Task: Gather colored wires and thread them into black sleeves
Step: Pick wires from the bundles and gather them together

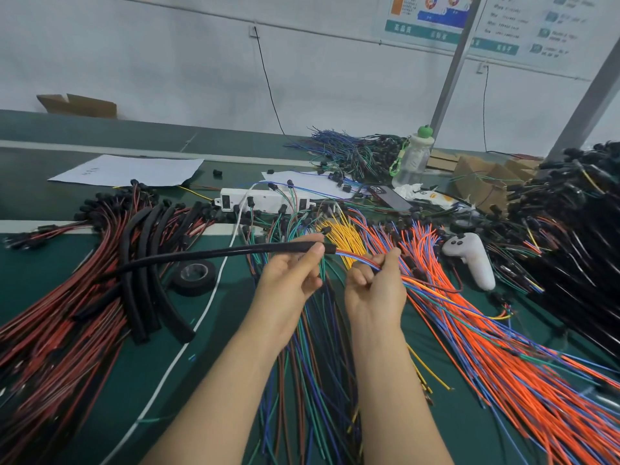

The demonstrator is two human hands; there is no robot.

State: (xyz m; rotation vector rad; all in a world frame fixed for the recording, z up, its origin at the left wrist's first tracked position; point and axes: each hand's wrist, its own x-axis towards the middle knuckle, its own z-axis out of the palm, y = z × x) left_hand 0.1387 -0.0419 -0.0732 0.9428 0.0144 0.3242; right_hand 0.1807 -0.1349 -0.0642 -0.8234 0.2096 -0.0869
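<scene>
My left hand (291,273) grips the right end of a long black sleeve (208,256) that stretches left above the table. A thin bundle of colored wires (355,257), orange, blue and green, enters the sleeve's open end. My right hand (375,283) pinches this bundle just right of the sleeve mouth; the wires trail off to the right behind it. Several spare black sleeves (147,286) lie on the green table (161,364) to the left.
Loose wires cover the table: red-black ones (50,330) at left, orange and blue ones (503,357) at right, yellow ones (345,234) ahead. A black tape roll (194,275), white power strip (265,199), white controller (473,256), phone (389,196) and bottle (412,159) lie nearby.
</scene>
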